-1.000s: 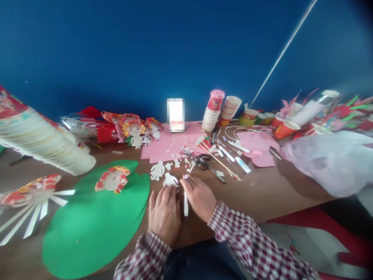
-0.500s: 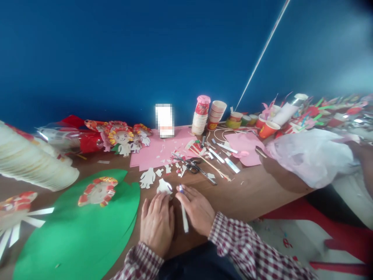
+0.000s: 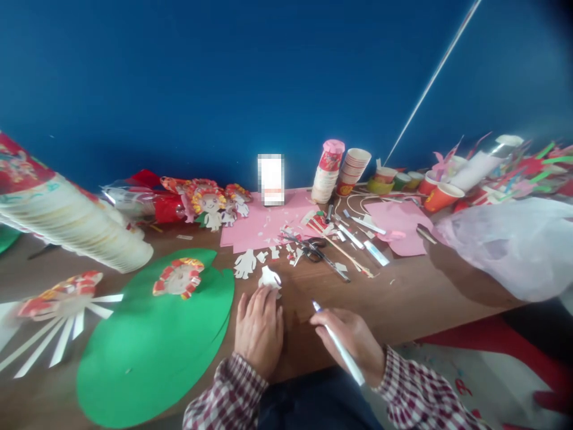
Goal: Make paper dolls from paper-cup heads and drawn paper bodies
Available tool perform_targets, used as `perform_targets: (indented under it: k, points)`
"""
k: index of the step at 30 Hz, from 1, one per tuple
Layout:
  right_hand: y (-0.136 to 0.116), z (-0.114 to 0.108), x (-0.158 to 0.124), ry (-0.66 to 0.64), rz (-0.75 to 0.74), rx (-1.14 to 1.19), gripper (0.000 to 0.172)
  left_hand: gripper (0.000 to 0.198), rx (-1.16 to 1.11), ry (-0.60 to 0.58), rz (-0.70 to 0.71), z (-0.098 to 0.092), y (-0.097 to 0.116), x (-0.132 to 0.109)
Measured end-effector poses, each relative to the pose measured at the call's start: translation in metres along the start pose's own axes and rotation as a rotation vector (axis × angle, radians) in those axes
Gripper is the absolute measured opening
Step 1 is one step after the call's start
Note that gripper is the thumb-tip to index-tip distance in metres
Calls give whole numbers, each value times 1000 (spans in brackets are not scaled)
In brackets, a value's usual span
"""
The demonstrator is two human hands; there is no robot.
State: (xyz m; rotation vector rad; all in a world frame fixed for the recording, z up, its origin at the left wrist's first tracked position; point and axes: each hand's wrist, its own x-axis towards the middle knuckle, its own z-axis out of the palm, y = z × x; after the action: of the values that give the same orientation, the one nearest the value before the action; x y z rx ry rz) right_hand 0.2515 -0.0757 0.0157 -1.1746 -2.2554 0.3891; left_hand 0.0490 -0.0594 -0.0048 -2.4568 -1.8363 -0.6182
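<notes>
My left hand (image 3: 259, 325) lies flat on the brown table (image 3: 403, 292), its fingertips on a small white paper cut-out (image 3: 269, 277). My right hand (image 3: 351, 340) is closed round a white pen (image 3: 340, 347) with a blue tip, held above the table's front edge, to the right of the left hand. A hand-shaped paper cut-out (image 3: 245, 263) lies just beyond. A green paper disc (image 3: 156, 346) with a red-and-white paper face (image 3: 178, 278) on it lies to the left of my hands.
Black scissors (image 3: 313, 249), sticks and paper scraps lie beyond my hands on pink sheets (image 3: 262, 226). Stacked paper cups (image 3: 329, 170) stand at the back, a long cup stack (image 3: 67, 221) at left, paper dolls (image 3: 210, 203), a plastic bag (image 3: 505, 245) at right.
My right hand has pulled back from the cut-out to the right and towards me, with the pen now lifted off the paper. My left hand has stayed on the cut-out.
</notes>
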Motion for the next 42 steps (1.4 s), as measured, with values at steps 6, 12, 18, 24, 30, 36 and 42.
perform_targets:
  k: [6,12,18,24,30,36,42]
  points:
    - [8,13,28,-15,-63,-226,26,33,-6,-1,2,0,-1,-1]
    - [6,25,55,-59,-28,-325,22,32,18,11,9,1,-1,-2]
    - [5,18,21,-93,-159,-366,18,34,8,13,3,0,0,-2]
    - [5,26,47,-93,-87,-340,18,34,3,26,2,0,1,-1]
    - [6,36,80,-83,-72,-352,13,31,13,34,-27,-3,2,-1]
    - [-1,27,49,-109,-101,-350,16,34,7,30,-57,-4,3,-2]
    - [1,38,79,-73,-93,-335,16,32,-3,37,-79,-5,4,0]
